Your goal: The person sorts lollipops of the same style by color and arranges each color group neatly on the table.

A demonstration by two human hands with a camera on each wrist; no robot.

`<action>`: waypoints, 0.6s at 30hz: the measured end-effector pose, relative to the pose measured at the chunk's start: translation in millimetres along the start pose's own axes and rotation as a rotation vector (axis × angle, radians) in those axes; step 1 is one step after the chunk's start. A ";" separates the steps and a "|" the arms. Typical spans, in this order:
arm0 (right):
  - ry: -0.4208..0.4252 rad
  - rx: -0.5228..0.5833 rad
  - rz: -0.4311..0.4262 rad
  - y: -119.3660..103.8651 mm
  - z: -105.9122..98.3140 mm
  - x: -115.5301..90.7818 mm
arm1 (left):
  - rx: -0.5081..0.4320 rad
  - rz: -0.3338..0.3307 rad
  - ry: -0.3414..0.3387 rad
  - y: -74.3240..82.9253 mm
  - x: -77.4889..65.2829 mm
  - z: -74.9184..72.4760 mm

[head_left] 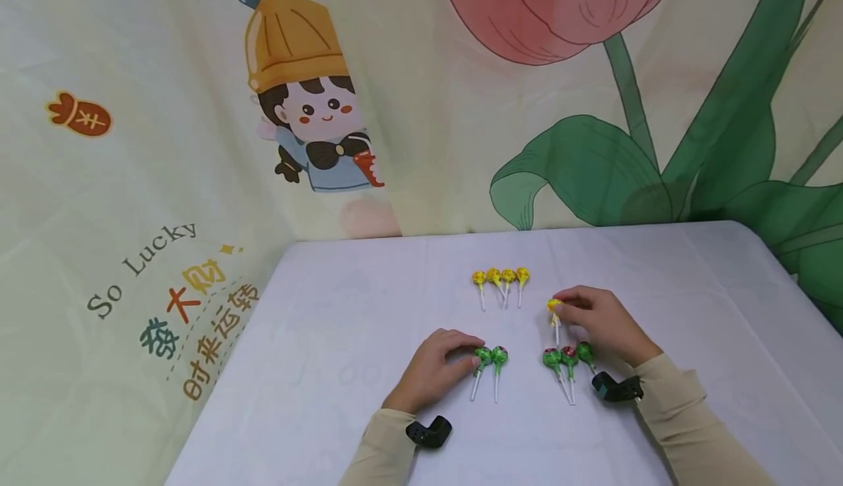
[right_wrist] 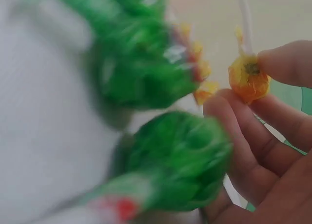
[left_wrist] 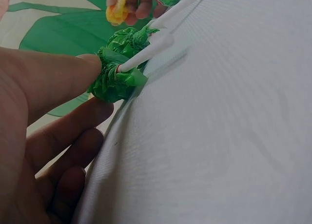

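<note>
Positioning, apparently: the right hand (head_left: pixel 607 320) pinches a yellow lollipop (head_left: pixel 555 306), the left hand (head_left: pixel 435 369) a green lollipop (head_left: pixel 484 356). Next likely calls for gentle release.

Thin, crinkled plastic film was seen on the green wrappers (left_wrist: pixel 111 89), bunched into rough pleats at the necks and touched by glossy highlights. Shiny, semi-transparent film was likewise shown by the yellow wrapper (right_wrist: pixel 249 82). The sticks (left_wrist: pixel 146 53) were finished smooth and matt; whether paper or plastic had been used could not be told. A fine, woven-looking texture was shown by the matt white cloth (head_left: pixel 316 325). The backdrop (head_left: pixel 165 32) was formed of matt printed cloth, softly creased. Matt, wrinkled fabric was seen in the sleeves (head_left: pixel 383 438), and smooth black plastic on the wrist devices (head_left: pixel 429 436).
</note>
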State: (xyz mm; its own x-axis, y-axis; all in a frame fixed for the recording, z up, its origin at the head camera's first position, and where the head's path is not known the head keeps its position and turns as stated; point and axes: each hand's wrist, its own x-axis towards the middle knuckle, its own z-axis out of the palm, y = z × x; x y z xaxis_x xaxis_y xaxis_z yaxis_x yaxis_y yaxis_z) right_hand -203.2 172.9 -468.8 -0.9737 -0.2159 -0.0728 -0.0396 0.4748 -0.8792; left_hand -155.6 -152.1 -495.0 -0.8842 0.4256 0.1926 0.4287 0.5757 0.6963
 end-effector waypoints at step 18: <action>-0.053 0.118 0.072 0.3 -13.1 26.6 | 0.006 0.027 0.019 -0.6 0.3 1.2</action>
State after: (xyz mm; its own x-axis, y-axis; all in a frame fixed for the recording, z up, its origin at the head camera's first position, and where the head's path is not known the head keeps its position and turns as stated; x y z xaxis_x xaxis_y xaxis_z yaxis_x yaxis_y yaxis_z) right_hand -232.0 178.5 -464.8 -0.9596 -0.2316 -0.1597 0.0596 0.3873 -0.9200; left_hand -155.9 -151.4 -496.2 -0.8756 0.4277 0.2245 0.4536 0.5682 0.6866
